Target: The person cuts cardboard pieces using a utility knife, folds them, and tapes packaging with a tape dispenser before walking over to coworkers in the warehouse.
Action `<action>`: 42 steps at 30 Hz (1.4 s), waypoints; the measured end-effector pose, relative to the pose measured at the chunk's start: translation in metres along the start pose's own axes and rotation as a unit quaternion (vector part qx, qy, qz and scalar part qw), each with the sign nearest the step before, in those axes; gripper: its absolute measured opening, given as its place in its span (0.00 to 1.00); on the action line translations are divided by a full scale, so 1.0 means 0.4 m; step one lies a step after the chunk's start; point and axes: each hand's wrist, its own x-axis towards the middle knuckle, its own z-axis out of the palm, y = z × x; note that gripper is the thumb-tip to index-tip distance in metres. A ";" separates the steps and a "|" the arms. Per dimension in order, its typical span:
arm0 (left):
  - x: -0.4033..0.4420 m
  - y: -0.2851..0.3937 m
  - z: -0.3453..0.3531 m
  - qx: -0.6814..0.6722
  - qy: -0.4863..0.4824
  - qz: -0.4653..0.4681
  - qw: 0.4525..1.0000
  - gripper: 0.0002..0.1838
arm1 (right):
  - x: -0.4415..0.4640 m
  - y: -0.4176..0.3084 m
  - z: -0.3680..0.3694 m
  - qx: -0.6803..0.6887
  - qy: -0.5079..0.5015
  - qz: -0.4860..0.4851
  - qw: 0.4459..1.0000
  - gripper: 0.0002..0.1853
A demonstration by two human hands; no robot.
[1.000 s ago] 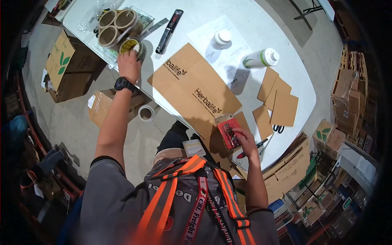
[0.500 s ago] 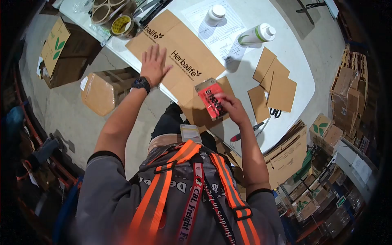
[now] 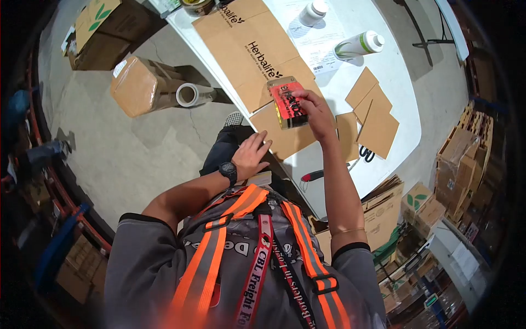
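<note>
My right hand (image 3: 315,112): fingers narrow, holding red-labelled packet (image 3: 289,103) over flat brown cardboard sheet (image 3: 241,52) along worktop (image 3: 392,71) left edge. My left hand (image 3: 252,156): fingers slightly spread, at same edge. Around: squat white jar (image 3: 313,13) on printed paper (image 3: 326,59); cylindrical glossy bottle (image 3: 353,46) beside; rectangular cardboard pieces (image 3: 379,129) overlapping, toward right edge, scissors (image 3: 366,153) adjacent.

Wearer: dark grey short-sleeve T-shirt (image 3: 148,263), black sleeve bands, pale print on chest. Orange harness straps (image 3: 203,274) with grey centre stripe, black buckles. Red "CBL Freight" lanyard (image 3: 257,274), black white-lettered lanyard (image 3: 293,285). Chunky black wristwatch (image 3: 228,171), dark trousers (image 3: 222,151), checkered shoe (image 3: 234,119).
</note>
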 end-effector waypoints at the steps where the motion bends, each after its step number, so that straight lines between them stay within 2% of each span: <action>1: 0.000 0.014 0.013 0.003 -0.008 0.008 1.000 0.36 | 0.000 -0.003 0.003 0.021 -0.003 -0.003 1.000 0.12; 5: 0.009 0.038 0.031 0.050 0.024 -0.006 0.998 0.30 | -0.004 0.014 0.004 0.050 -0.022 -0.007 0.998 0.12; 6: 0.011 0.037 0.029 0.055 0.050 -0.003 0.997 0.26 | -0.009 0.025 0.003 0.048 -0.022 -0.009 0.999 0.12; 9: 0.014 0.022 0.011 0.061 0.055 0.021 0.996 0.22 | -0.026 0.054 -0.004 0.024 -0.027 0.029 0.999 0.14; 11: 0.020 -0.001 0.014 0.040 0.055 0.030 0.997 0.21 | -0.032 0.080 -0.015 0.024 -0.027 0.021 0.999 0.15; 14: 0.053 -0.032 -0.030 0.000 0.179 -0.037 0.983 0.27 | -0.040 0.103 -0.027 0.025 -0.014 -0.005 1.000 0.19; 15: 0.072 -0.060 -0.033 0.032 0.221 -0.046 0.974 0.33 | -0.042 0.108 -0.029 0.032 -0.007 0.006 0.999 0.21; 17: 0.111 -0.078 -0.084 0.069 0.234 -0.065 0.968 0.38 | -0.050 0.113 -0.032 0.039 0.000 0.019 0.999 0.22; 19: 0.134 -0.131 -0.083 0.075 0.221 -0.064 0.970 0.40 | -0.061 0.113 -0.035 0.039 0.030 0.047 0.998 0.23; 21: 0.156 -0.177 -0.090 0.131 0.128 -0.022 0.983 0.39 | -0.072 0.116 -0.058 0.059 0.060 0.054 0.995 0.24; 24: 0.185 -0.219 -0.136 0.166 0.061 0.037 0.984 0.35 | -0.098 0.169 -0.096 0.082 0.086 0.046 0.992 0.25; 26: 0.195 -0.239 -0.174 0.170 0.044 0.055 0.983 0.39 | -0.122 0.187 -0.088 0.047 0.067 0.013 0.997 0.23; 28: 0.205 -0.263 -0.199 0.214 -0.017 0.110 0.970 0.46 | -0.127 0.186 -0.080 0.049 0.072 0.014 0.996 0.20; 29: 0.211 -0.270 -0.206 0.222 -0.023 0.121 0.967 0.51 | -0.124 0.206 -0.090 0.054 0.057 0.050 0.996 0.18; 30: 0.215 -0.271 -0.211 0.223 -0.026 0.123 0.967 0.51 | -0.117 0.225 -0.097 0.059 0.042 0.083 0.994 0.16; 31: 0.221 -0.270 -0.220 0.221 -0.034 0.130 0.966 0.50 | -0.107 0.256 -0.102 0.063 0.046 0.082 0.994 0.16; 33: 0.229 -0.269 -0.225 0.220 -0.044 0.138 0.965 0.50 | -0.093 0.280 -0.095 0.198 0.065 0.053 0.977 0.14; 34: 0.231 -0.267 -0.221 0.219 -0.041 0.131 0.966 0.50 | -0.093 0.271 -0.086 0.201 0.068 0.054 0.976 0.14; 36: 0.234 -0.259 -0.210 0.212 -0.032 0.124 0.969 0.51 | -0.090 0.240 -0.064 0.322 0.095 0.026 0.942 0.15; 37: 0.237 -0.253 -0.200 0.206 -0.026 0.125 0.970 0.51 | -0.085 0.236 -0.063 0.348 0.111 0.042 0.930 0.18; 38: 0.239 -0.247 -0.193 0.201 -0.012 0.128 0.971 0.52 | -0.083 0.231 -0.065 0.349 0.113 0.043 0.929 0.18; 40: 0.240 -0.240 -0.187 0.196 -0.012 0.123 0.973 0.52 | -0.075 0.230 -0.075 0.371 0.089 0.028 0.924 0.24; 42: 0.240 -0.240 -0.184 0.190 -0.010 0.116 0.975 0.52 | -0.070 0.240 -0.080 0.373 0.091 0.037 0.923 0.25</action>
